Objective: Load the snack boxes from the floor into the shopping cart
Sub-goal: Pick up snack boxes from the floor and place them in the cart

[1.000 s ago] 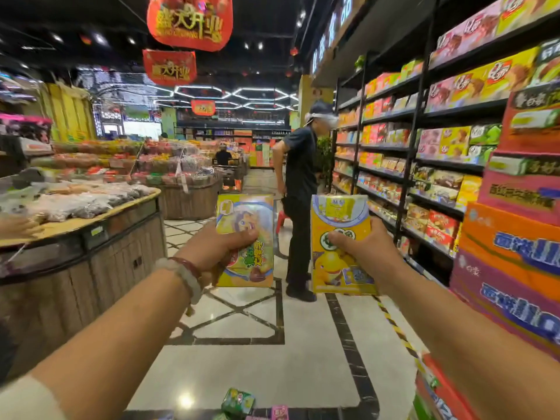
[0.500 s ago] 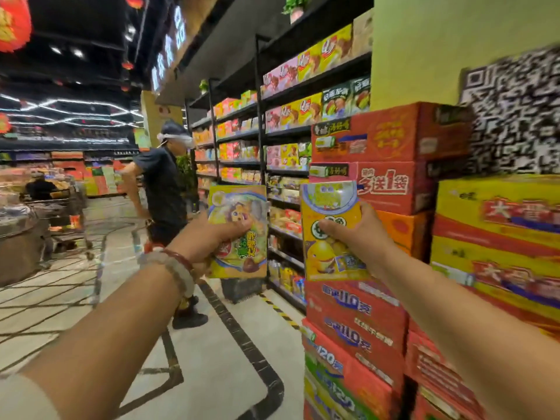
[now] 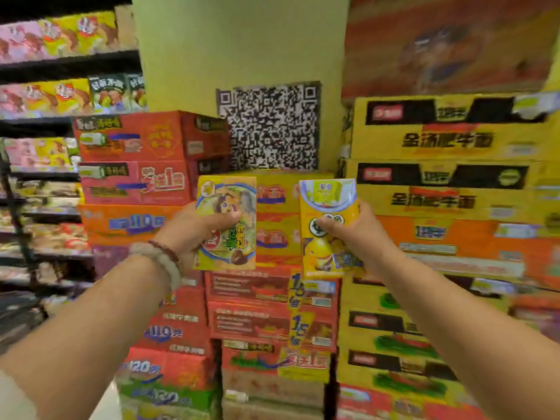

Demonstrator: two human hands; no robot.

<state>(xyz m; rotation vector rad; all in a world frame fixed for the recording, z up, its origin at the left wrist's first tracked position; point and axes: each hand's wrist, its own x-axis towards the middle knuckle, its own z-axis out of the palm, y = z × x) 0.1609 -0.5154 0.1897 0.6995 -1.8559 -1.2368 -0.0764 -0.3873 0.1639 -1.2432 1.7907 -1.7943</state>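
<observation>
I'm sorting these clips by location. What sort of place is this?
Most likely a supermarket aisle: stacked cartons of packaged food fill the view, stocked shelves run along the left, and a QR code sign hangs on the pillar.

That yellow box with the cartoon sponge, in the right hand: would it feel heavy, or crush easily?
Probably light: the right hand holds the yellow box upright, gripping only its lower half. It looks fairly stiff, since its edges stay straight under the thumb. The printed surface seems glossy, so it might slip in a loose grip.

Head-worn view, facing forward, close to stacked cartons (image 3: 439, 189)
</observation>
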